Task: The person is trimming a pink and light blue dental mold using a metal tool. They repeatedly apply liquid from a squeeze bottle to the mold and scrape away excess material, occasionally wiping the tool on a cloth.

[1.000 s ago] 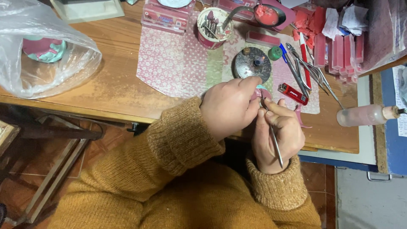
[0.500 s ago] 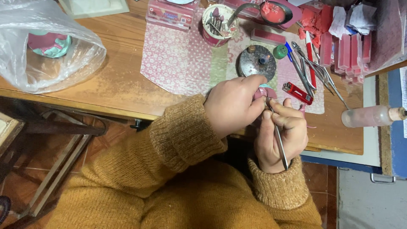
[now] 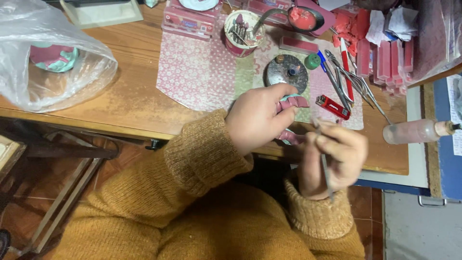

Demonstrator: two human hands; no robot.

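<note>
Head view: the left hand [image 3: 260, 123] pinches a pink wax piece [image 3: 293, 102] above the table edge [image 3: 144, 126]; the right hand [image 3: 332, 156] grips a thin metal tool [image 3: 326, 171] just beside it; a hard push could likely gouge or crack the wax.

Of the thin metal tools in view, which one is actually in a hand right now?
The thin metal pick in the right hand, pointing toward the pink piece in the left hand. The other metal tools lie untouched on the table.
</note>
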